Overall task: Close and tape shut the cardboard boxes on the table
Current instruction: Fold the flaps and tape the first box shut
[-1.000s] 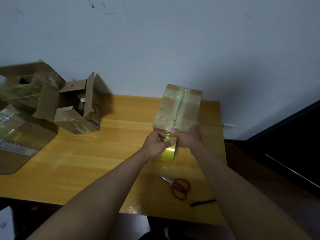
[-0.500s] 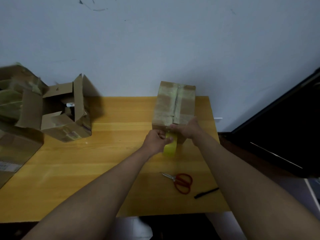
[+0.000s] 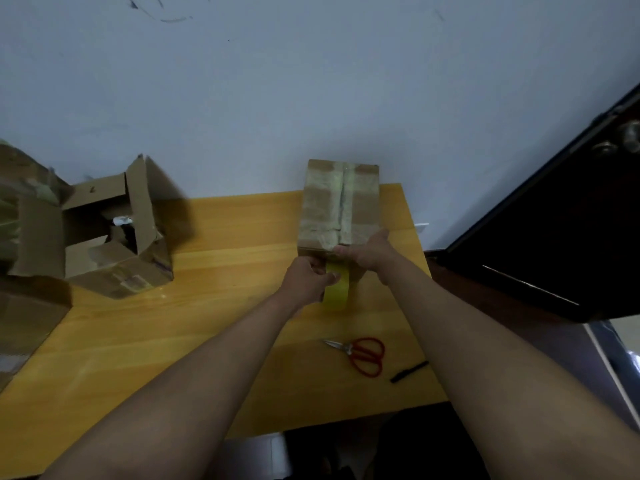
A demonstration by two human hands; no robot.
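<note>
A closed cardboard box (image 3: pixel 341 202) with tape along its centre seam stands at the far right of the wooden table (image 3: pixel 214 306). My left hand (image 3: pixel 308 280) grips a yellow tape roll (image 3: pixel 337 287) just in front of the box's near face. My right hand (image 3: pixel 369 252) presses its fingers on the box's near top edge, where the tape strip comes off the roll. An open cardboard box (image 3: pixel 117 233) with raised flaps sits at the left of the table.
Red-handled scissors (image 3: pixel 363 355) and a black pen (image 3: pixel 408 371) lie near the table's front right. More cardboard boxes (image 3: pixel 24 258) crowd the left edge. A dark door (image 3: pixel 561 237) stands to the right, beyond the table's right edge. A white wall is behind.
The view has shifted so the table appears lower and more centred. Both hands stay at the box's near edge, the tape roll a little lower against the front face.
</note>
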